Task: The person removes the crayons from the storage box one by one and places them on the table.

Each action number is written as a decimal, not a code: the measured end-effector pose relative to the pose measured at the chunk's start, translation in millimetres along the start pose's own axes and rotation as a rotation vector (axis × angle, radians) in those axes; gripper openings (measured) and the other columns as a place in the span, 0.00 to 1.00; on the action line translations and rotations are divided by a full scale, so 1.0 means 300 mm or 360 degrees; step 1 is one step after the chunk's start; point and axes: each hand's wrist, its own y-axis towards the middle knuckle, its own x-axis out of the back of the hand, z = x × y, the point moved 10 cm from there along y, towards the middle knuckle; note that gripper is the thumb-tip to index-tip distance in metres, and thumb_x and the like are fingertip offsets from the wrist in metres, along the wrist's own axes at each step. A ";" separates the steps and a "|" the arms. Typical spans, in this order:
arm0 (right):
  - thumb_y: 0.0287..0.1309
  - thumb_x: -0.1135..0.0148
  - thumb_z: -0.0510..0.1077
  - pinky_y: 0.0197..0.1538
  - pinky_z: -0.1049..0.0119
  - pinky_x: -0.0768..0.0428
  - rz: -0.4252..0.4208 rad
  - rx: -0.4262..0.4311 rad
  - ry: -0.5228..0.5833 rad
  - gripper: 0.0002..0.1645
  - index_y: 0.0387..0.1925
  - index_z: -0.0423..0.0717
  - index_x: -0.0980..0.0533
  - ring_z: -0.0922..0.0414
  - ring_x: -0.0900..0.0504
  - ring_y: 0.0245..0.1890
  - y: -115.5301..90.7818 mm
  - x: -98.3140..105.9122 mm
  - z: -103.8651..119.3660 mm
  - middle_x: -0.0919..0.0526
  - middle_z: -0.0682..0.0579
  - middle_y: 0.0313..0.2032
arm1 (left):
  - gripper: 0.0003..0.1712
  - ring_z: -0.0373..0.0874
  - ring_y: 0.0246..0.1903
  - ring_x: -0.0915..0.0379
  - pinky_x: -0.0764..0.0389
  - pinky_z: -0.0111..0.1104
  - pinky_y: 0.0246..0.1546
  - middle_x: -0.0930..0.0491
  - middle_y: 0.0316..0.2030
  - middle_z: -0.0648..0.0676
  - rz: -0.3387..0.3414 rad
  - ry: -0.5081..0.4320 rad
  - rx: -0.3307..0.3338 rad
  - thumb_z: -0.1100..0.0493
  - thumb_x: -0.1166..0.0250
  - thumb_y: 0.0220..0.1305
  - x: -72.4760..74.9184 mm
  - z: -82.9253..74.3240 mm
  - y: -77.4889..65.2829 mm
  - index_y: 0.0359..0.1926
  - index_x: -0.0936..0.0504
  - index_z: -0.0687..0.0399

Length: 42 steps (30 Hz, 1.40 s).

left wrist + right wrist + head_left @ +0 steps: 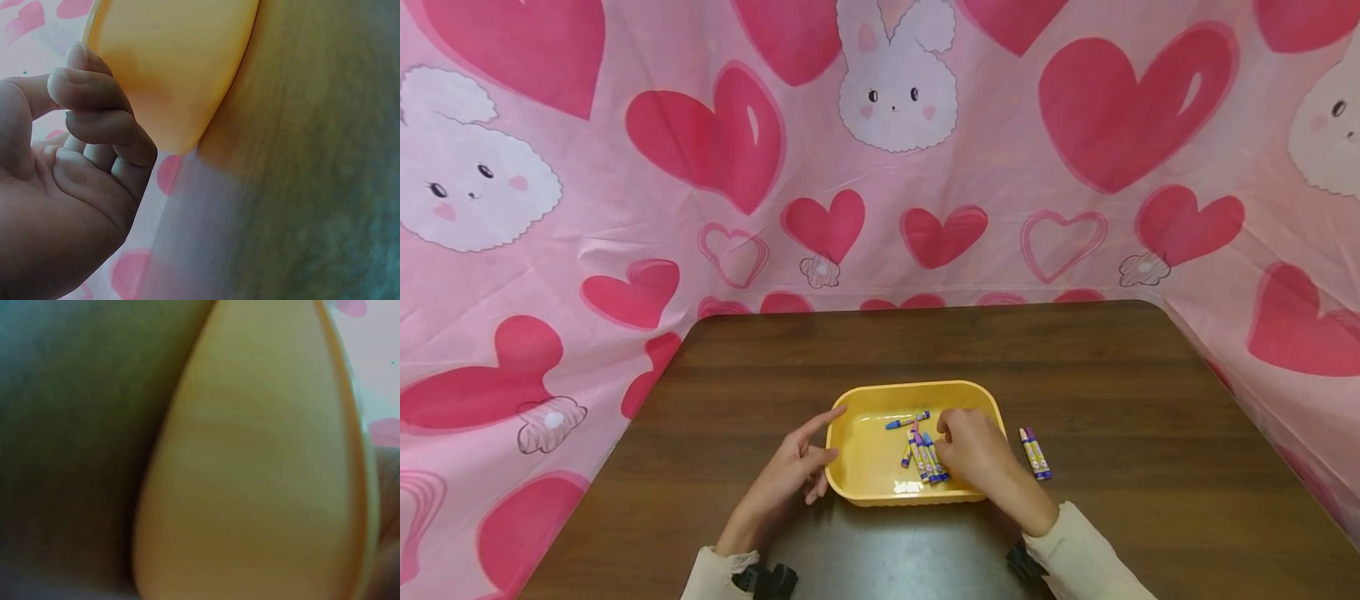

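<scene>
A shallow yellow tray [880,502] sits on the table, with several crayons [919,454] in purple-and-yellow wrappers in it. One blue-tipped crayon [895,424] lies apart, behind the cluster. My left hand [790,467] is at the tray's left side, its index fingertip and thumb tip spread along the rim; the left wrist view shows the other fingers [106,125] bent beside the tray wall. Over the right part of the tray, my right hand [973,446] reaches in with bent fingers next to the crayons. Whether it pinches one, I cannot tell; the tray wall [250,475] fills the right wrist view.
Two more crayons [1035,453] lie side by side on the brown wooden table [1112,400], just right of the tray. A pink cloth [880,183] with hearts and rabbits hangs behind the table and along its sides.
</scene>
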 end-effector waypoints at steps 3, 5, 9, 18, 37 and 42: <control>0.42 0.32 0.35 0.24 0.64 0.32 0.0005 0.0056 -0.0058 0.08 0.19 0.46 0.24 0.58 0.32 0.21 -0.005 -0.028 0.009 0.31 0.58 0.17 | 0.35 0.41 0.09 0.34 0.27 0.27 0.13 0.25 0.14 0.53 -0.0004 -0.0004 -0.0002 0.61 0.42 0.72 -0.003 -0.003 0.000 0.76 0.42 0.46; 0.42 0.32 0.35 0.23 0.65 0.34 0.0024 0.0065 -0.0067 0.10 0.17 0.47 0.26 0.58 0.32 0.20 -0.009 -0.041 0.012 0.32 0.58 0.16 | 0.35 0.41 0.09 0.34 0.27 0.27 0.13 0.25 0.14 0.53 0.0001 -0.0002 -0.0015 0.61 0.42 0.72 -0.005 -0.005 -0.001 0.76 0.42 0.48; 0.42 0.32 0.36 0.21 0.67 0.40 0.0047 0.0070 -0.0089 0.17 0.13 0.49 0.32 0.59 0.37 0.17 -0.011 -0.056 0.013 0.38 0.58 0.15 | 0.35 0.41 0.09 0.34 0.27 0.27 0.13 0.25 0.14 0.53 0.0009 0.0018 -0.0021 0.61 0.43 0.72 -0.004 -0.006 -0.005 0.76 0.43 0.50; 0.45 0.26 0.43 0.20 0.66 0.41 0.0141 0.0012 -0.0080 0.21 0.13 0.50 0.33 0.58 0.36 0.17 -0.010 -0.084 0.004 0.36 0.57 0.16 | 0.36 0.40 0.09 0.34 0.28 0.26 0.13 0.25 0.14 0.52 0.0001 0.0035 -0.0024 0.61 0.42 0.72 0.004 -0.004 -0.010 0.76 0.44 0.53; 0.47 0.24 0.43 0.19 0.69 0.42 0.0405 -0.0012 0.0101 0.27 0.06 0.52 0.33 0.63 0.37 0.13 -0.023 -0.117 -0.010 0.40 0.63 0.09 | 0.35 0.41 0.09 0.34 0.27 0.27 0.13 0.25 0.14 0.52 -0.0013 0.0064 0.0025 0.60 0.42 0.72 0.003 0.004 -0.001 0.76 0.43 0.50; 0.48 0.27 0.38 0.21 0.70 0.37 0.0248 0.0046 0.0189 0.19 0.13 0.51 0.28 0.64 0.33 0.16 -0.013 -0.081 -0.007 0.33 0.63 0.12 | 0.35 0.41 0.10 0.33 0.26 0.27 0.14 0.25 0.15 0.53 0.0006 0.0079 0.0000 0.60 0.43 0.73 -0.003 -0.003 0.007 0.76 0.43 0.52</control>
